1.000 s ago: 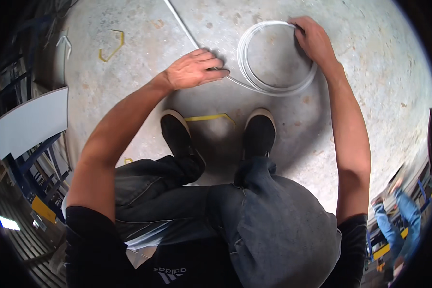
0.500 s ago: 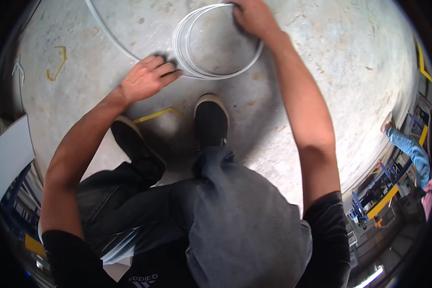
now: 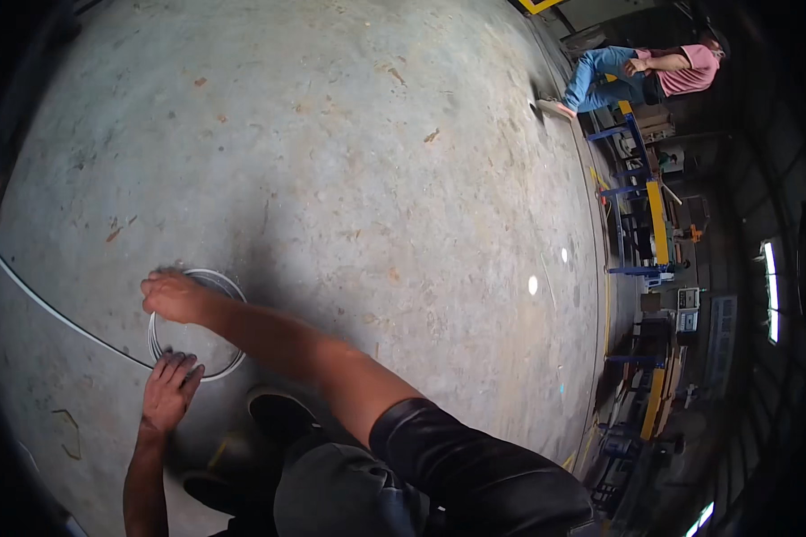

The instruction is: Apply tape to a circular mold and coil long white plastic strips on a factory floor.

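Note:
A loose coil of thin white cable [image 3: 154, 336] lies on the concrete floor in front of my feet, made up of several loops. My right hand [image 3: 172, 296] reaches across to the coil's far left side, its fingers curled closed around the loops. At the coil's near side my left hand [image 3: 170, 392] is closed over the cable, where a long single length [image 3: 63, 318] runs off toward the far left. My fingers hide parts of the loops under both hands.
Yellow tape marks [image 3: 67, 434] show on the floor at lower left. My dark shoe [image 3: 279, 410] stands close to the coil. Along the right are blue and yellow racks [image 3: 658, 219], and a person in a pink shirt [image 3: 690, 72] is at upper right.
The view has swung to the right, so coil and hands now appear at lower left. More of the racks and the other person shows. Both hands remain at the coil.

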`<state>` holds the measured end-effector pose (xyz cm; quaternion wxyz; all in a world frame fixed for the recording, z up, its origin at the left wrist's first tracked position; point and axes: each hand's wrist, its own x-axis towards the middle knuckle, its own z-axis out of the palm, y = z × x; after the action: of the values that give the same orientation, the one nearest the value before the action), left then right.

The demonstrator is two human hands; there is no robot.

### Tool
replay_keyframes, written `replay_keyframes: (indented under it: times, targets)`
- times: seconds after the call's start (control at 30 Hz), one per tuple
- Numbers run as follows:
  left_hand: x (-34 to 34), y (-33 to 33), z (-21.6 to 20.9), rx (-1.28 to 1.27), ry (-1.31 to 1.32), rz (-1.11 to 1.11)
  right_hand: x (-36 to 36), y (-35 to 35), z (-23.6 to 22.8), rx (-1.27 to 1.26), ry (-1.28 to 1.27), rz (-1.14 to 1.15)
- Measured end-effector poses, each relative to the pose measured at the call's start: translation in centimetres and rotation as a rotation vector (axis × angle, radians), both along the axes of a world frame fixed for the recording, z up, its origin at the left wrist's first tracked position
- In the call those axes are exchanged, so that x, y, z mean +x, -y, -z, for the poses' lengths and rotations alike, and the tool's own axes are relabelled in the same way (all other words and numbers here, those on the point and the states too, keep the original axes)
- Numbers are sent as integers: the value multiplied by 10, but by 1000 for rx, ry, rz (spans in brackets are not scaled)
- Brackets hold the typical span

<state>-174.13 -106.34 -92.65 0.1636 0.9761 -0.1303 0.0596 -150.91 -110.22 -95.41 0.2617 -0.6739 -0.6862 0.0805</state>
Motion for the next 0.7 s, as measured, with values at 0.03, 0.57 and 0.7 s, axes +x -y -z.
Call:
replay_keyframes:
  times: [0.03, 0.57, 0.7]
  targets:
    - [8, 2, 1, 1, 23, 28, -1, -2, 3, -31, 29, -4]
    - [4, 77, 93, 93, 30, -276, -80, -11, 10, 220, -257, -559]
    - [83, 125, 55, 252, -272, -395, -20, 49, 11, 325, -312, -542]
